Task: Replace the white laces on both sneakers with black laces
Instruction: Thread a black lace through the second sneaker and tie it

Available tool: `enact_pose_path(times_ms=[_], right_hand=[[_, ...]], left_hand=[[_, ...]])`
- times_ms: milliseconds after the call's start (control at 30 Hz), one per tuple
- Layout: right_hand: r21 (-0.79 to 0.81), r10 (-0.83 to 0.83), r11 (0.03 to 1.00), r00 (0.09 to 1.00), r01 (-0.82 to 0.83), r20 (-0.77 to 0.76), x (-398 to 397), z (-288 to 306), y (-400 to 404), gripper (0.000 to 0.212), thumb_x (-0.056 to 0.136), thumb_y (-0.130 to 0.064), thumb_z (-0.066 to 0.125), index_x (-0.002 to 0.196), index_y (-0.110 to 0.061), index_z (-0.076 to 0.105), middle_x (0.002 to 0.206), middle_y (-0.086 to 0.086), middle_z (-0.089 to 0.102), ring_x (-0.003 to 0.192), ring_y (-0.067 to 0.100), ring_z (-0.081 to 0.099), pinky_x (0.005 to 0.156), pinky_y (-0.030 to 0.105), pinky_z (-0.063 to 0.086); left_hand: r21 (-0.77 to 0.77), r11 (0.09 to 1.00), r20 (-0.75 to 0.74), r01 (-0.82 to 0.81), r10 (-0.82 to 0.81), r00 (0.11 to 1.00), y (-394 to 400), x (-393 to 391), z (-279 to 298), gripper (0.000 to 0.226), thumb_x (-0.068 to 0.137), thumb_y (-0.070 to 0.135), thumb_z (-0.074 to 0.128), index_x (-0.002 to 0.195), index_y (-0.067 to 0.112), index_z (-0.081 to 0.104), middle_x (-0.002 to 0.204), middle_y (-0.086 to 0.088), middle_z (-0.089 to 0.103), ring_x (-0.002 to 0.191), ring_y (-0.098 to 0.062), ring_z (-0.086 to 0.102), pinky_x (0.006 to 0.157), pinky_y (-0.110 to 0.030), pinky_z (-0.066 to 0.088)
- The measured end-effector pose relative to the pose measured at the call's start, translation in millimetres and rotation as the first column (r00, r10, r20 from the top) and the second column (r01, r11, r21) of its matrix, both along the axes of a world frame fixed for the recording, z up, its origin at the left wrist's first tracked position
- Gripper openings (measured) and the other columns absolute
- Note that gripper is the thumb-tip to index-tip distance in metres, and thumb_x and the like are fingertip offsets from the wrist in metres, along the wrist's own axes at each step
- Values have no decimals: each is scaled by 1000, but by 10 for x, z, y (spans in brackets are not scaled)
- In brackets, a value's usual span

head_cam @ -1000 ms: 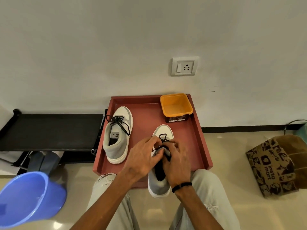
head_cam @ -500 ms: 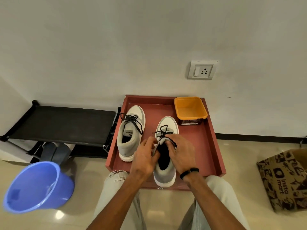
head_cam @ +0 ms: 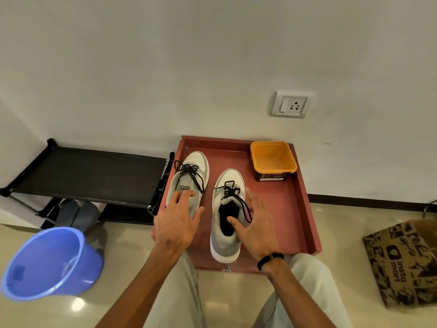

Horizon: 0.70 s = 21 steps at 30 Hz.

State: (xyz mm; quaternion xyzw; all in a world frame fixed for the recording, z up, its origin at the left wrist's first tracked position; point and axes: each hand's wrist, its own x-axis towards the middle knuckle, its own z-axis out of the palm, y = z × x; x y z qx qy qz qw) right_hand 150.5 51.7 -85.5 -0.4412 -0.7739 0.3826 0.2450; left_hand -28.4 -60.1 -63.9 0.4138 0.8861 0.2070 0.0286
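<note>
Both hands have let go of the lace knot: the left hand reaches, fingers spread, onto the left sneaker; the right hand, open, cups the right sneaker. Both wear black laces in the red tray at centre frame, so only tidying seems left. Lower left, the blue bucket holds something unclear; upper right, the orange tub looks empty.
</note>
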Motion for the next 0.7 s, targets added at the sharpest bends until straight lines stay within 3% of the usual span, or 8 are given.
enact_pose_path(times_ms=[100, 200, 300, 467, 600, 700], right_hand=[[-134, -104, 987, 989, 89, -110, 65, 2, -104, 92, 79, -32, 88, 154, -37, 35, 139, -12, 56, 130, 11, 52, 109, 37, 48], [-186, -119, 978, 982, 91, -146, 123, 7, -146, 81, 80, -29, 87, 144, -45, 39, 127, -22, 56, 123, 9, 57, 104, 33, 52], [-218, -101, 973, 985, 69, -141, 119, 31, -147, 70, 83, -23, 84, 134, -49, 44, 126, -18, 60, 115, 3, 61, 92, 18, 54], [-112, -103, 989, 991, 94, -83, 78, 91, -134, 74, 87, -36, 77, 150, -39, 38, 146, -12, 48, 134, 13, 44, 111, 37, 43], [39, -212, 974, 959, 223, -186, 69, 276, -139, 47, 95, -36, 69, 139, -33, 52, 133, -15, 49, 127, 13, 48, 107, 46, 47], [55, -230, 966, 935, 253, -269, 63, 425, -103, 35, 97, -37, 67, 130, -34, 58, 124, -19, 51, 119, 14, 54, 99, 49, 52]], left_hand=[[-160, 984, -6, -76, 76, 997, -37, -86, 58, 58, 89, 54, 72, 138, 32, 48, 138, 5, 51, 99, -34, 70, 77, -45, 56], [-196, 980, 1, -39, 40, 999, -20, -187, 124, 41, 95, 39, 70, 132, 27, 60, 127, 3, 64, 103, -27, 69, 84, -41, 55], [-136, 991, 29, -5, 9, 1000, 32, -272, 196, 35, 95, 33, 71, 128, 24, 66, 120, 1, 71, 102, -24, 70, 89, -39, 58], [45, 999, -43, 5, -3, 999, 19, -231, 347, 37, 93, 31, 75, 127, 19, 70, 121, 0, 72, 104, -20, 71, 92, -39, 58], [181, 983, -115, 39, -18, 993, 9, -67, 434, 31, 90, 27, 78, 119, 17, 74, 110, 1, 75, 92, -21, 73, 84, -36, 58], [287, 952, -139, 102, -64, 988, 69, 100, 524, 28, 88, 25, 81, 114, 17, 76, 103, 3, 75, 82, -17, 72, 76, -29, 57]])
